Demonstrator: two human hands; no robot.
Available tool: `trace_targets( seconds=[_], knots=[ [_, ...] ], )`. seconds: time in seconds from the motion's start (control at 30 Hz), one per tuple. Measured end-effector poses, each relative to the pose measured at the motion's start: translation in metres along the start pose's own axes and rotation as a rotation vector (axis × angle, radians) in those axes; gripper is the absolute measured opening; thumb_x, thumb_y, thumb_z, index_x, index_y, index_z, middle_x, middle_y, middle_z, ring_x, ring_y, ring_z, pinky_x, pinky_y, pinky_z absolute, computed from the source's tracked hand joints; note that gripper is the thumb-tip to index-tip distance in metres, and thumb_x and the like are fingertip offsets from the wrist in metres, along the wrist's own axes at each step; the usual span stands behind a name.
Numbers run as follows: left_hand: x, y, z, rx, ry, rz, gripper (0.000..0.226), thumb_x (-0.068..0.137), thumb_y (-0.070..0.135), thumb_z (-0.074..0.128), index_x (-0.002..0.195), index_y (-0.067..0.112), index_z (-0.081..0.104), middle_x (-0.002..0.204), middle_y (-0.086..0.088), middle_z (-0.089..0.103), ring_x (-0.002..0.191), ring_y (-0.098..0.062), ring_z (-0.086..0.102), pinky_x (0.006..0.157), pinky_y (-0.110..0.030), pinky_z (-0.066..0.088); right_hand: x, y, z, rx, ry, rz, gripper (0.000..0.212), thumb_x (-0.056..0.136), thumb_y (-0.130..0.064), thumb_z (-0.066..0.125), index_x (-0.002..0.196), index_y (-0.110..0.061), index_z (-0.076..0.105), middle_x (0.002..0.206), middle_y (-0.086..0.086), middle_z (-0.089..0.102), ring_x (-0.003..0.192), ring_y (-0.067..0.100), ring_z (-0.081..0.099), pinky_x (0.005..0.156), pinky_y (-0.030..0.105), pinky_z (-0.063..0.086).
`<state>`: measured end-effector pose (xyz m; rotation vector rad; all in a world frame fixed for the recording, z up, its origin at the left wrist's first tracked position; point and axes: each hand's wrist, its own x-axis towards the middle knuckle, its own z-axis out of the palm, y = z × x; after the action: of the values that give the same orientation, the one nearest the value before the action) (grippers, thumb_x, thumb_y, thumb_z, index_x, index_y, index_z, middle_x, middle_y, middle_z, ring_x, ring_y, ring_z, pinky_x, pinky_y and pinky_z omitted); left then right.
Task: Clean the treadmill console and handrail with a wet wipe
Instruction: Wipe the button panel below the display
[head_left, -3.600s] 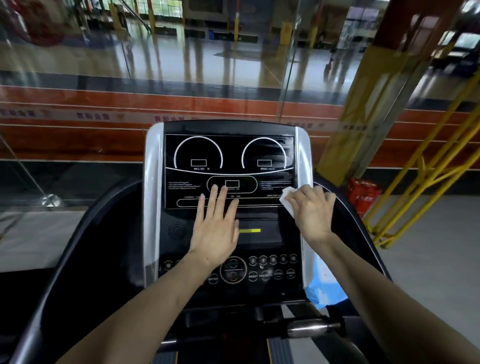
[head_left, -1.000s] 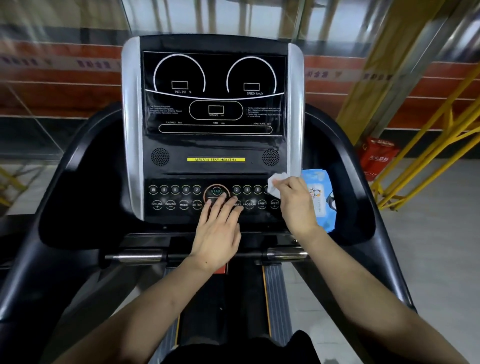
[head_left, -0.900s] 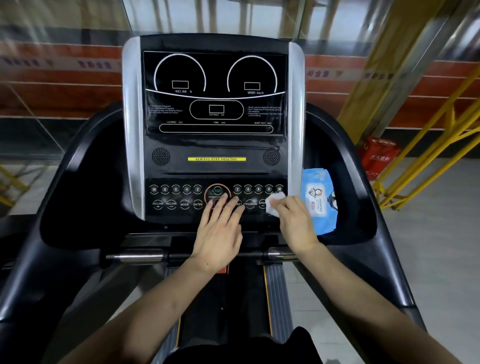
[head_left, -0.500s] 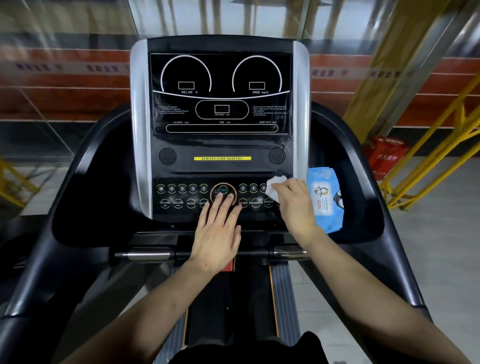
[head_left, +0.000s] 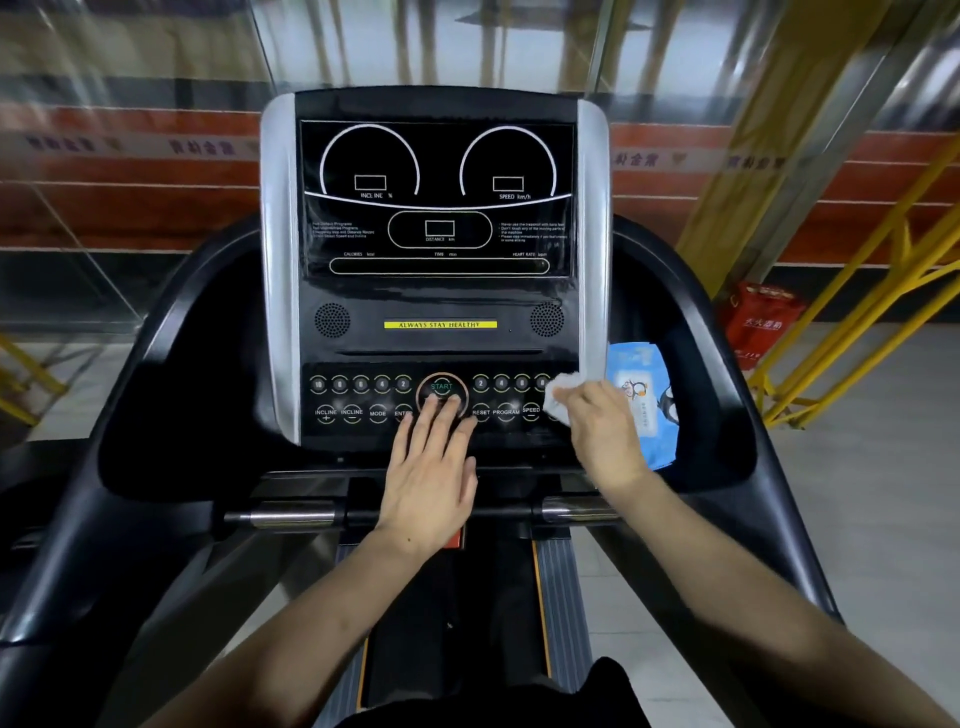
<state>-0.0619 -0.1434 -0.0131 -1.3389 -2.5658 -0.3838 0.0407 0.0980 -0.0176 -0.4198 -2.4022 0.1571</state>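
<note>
The black treadmill console (head_left: 439, 291) with silver side strips fills the middle of the view. My right hand (head_left: 605, 434) holds a crumpled white wet wipe (head_left: 562, 388) pressed on the right end of the button panel, beside the speed buttons. My left hand (head_left: 434, 467) lies flat, fingers apart, with its fingertips on the round START button (head_left: 441, 387). Below the console runs the chrome and black handrail bar (head_left: 293, 516); black side handrails (head_left: 171, 322) curve down on both sides.
A blue wet-wipe pack (head_left: 644, 400) lies in the right tray of the console, partly behind my right hand. A red bag (head_left: 761, 319) and yellow metal railings (head_left: 852, 312) stand on the right. A glass wall is behind the treadmill.
My right hand with the wipe came down from the display to the button row and now sits at its right end. My left hand slid down to the START button.
</note>
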Motion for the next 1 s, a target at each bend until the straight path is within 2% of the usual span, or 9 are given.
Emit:
trace_targets(
  seconds=[0.13,0.33,0.47,0.6,0.7,0.8,0.9,1.0],
  knots=[
    [0.000,0.000,0.002,-0.004,0.018,-0.008,0.052,0.103,0.033,0.038,0.152,0.016,0.046,0.166,-0.008,0.036,0.161,-0.028,0.017,0.129,-0.054,0.019,-0.020,0.005,-0.001,0.022,-0.017,-0.057,0.038,0.075,0.021,0.072,0.104,-0.003,0.075,0.089,0.005,0.066,0.081,0.025,0.054,0.075,0.035,0.045],
    [0.000,0.004,0.004,-0.021,0.001,-0.023,0.052,0.103,0.032,0.041,0.153,0.017,0.045,0.167,-0.008,0.035,0.161,-0.028,0.017,0.128,-0.055,0.019,0.035,0.001,-0.001,0.028,0.057,0.093,0.040,0.078,0.019,0.067,0.110,-0.004,0.074,0.088,0.007,0.062,0.082,0.030,0.054,0.079,0.041,0.049],
    [-0.005,0.003,0.006,-0.024,-0.003,-0.007,0.053,0.102,0.032,0.039,0.153,0.016,0.044,0.167,-0.009,0.033,0.161,-0.029,0.015,0.128,-0.055,0.019,-0.008,-0.012,0.013,0.004,0.008,-0.053,0.039,0.075,0.022,0.067,0.105,-0.002,0.072,0.088,0.008,0.060,0.076,0.031,0.053,0.069,0.042,0.046],
    [-0.005,-0.002,0.005,-0.022,0.018,-0.041,0.054,0.102,0.031,0.042,0.153,0.016,0.045,0.167,-0.010,0.034,0.161,-0.029,0.016,0.129,-0.054,0.019,-0.008,-0.017,0.016,0.011,-0.019,-0.145,0.043,0.070,0.022,0.070,0.103,-0.006,0.073,0.085,0.007,0.060,0.077,0.028,0.048,0.070,0.041,0.041],
    [-0.002,-0.002,0.003,-0.044,0.024,-0.062,0.053,0.101,0.031,0.042,0.153,0.016,0.044,0.166,-0.011,0.035,0.160,-0.030,0.017,0.129,-0.054,0.019,0.037,-0.026,0.017,-0.005,0.044,-0.021,0.039,0.071,0.017,0.072,0.100,-0.009,0.075,0.084,0.006,0.059,0.082,0.024,0.042,0.073,0.040,0.041],
    [-0.005,-0.001,0.003,-0.057,0.029,-0.064,0.053,0.101,0.030,0.044,0.152,0.015,0.045,0.167,-0.010,0.033,0.160,-0.030,0.017,0.129,-0.054,0.019,0.037,-0.039,0.021,-0.034,0.064,0.065,0.039,0.070,0.011,0.075,0.099,-0.016,0.076,0.086,0.003,0.061,0.084,0.023,0.044,0.075,0.040,0.043],
    [-0.009,-0.004,0.005,-0.055,0.024,-0.070,0.053,0.102,0.029,0.045,0.153,0.016,0.043,0.169,-0.009,0.031,0.161,-0.030,0.016,0.129,-0.053,0.018,-0.006,-0.039,0.024,-0.012,0.002,-0.137,0.043,0.067,0.013,0.078,0.102,-0.011,0.076,0.088,0.005,0.064,0.084,0.023,0.042,0.074,0.034,0.031],
    [-0.011,-0.006,0.005,-0.056,0.034,-0.085,0.054,0.101,0.029,0.046,0.153,0.017,0.043,0.168,-0.009,0.032,0.160,-0.030,0.017,0.129,-0.053,0.018,-0.005,-0.032,0.021,-0.014,-0.032,-0.253,0.040,0.071,0.011,0.077,0.106,-0.010,0.076,0.088,0.005,0.065,0.084,0.023,0.043,0.075,0.034,0.030]
  ],
)
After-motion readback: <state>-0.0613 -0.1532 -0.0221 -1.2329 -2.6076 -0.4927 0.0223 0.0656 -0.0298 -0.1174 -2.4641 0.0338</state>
